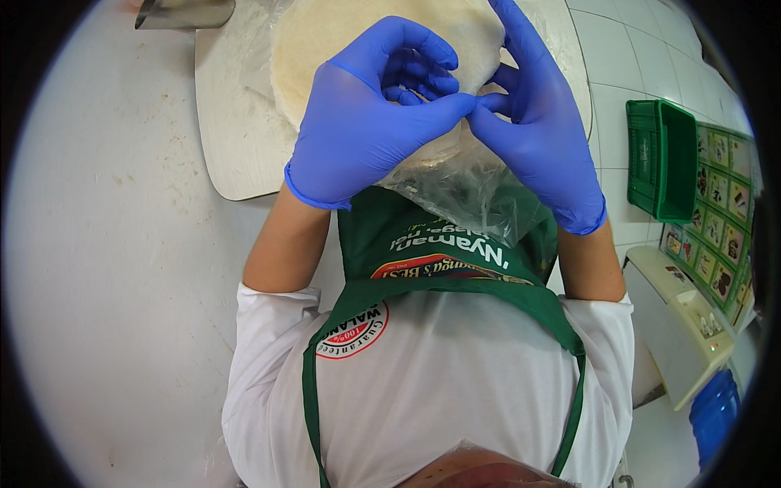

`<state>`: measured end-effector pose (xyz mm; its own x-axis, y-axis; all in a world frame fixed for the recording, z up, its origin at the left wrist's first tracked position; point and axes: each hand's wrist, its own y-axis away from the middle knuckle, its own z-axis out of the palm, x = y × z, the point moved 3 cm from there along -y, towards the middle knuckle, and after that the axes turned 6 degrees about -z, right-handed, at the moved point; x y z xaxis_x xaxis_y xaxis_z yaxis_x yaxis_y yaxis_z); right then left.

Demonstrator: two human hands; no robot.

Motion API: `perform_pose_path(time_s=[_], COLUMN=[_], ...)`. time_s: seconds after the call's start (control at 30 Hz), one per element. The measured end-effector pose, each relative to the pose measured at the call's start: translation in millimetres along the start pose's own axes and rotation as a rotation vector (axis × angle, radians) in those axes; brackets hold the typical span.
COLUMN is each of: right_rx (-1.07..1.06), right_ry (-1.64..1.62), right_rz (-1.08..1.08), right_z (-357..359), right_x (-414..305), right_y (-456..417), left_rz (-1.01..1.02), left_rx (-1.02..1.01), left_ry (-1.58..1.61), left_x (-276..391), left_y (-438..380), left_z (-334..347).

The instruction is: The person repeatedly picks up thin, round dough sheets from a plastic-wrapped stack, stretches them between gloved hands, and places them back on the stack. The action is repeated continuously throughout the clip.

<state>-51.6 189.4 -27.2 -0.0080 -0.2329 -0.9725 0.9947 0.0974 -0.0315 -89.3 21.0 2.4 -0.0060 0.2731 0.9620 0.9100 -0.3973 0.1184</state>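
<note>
Both my hands wear blue gloves and meet at the near edge of a pale, round sheet point(390, 30) that looks like thin dough or wrapper. My left hand point(372, 110) curls its fingers over the sheet, its thumb stretched to the right. At that thumb's tip, my right hand point(537, 122) brings its thumb and a finger together, while its index finger extends along the sheet's right side. Anything pinched between the tips is hidden. Crumpled clear plastic film point(476, 201) hangs below the hands, over my green apron point(378, 232). A white board point(238, 140) lies under the sheet.
A metal container or scoop point(183, 13) lies at the board's upper left. Crumbs dot the pale worktop point(122, 244). To the right stand a green plastic crate point(677, 165), a poster with pictures point(723, 207), a cream-coloured appliance point(683, 323) and a blue container point(714, 421).
</note>
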Motion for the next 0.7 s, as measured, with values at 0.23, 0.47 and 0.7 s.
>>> perform_pose_path(time_s=[0.23, 0.47, 0.7], right_rx=[0.019, 0.081, 0.011], right_ry=[0.289, 0.354, 0.348], right_rz=[-0.088, -0.198, -0.38], right_z=[9, 11, -2], right_x=[-30, -30, -11], right_y=[4, 2, -7], left_rz=[-0.014, -0.024, 0.032], left_rx=[0.014, 0.075, 0.066], left_ry=[-0.021, -0.024, -0.03], left_x=[3, -2, -5], left_y=[2, 1, -2], left_z=[-1, 0, -3])
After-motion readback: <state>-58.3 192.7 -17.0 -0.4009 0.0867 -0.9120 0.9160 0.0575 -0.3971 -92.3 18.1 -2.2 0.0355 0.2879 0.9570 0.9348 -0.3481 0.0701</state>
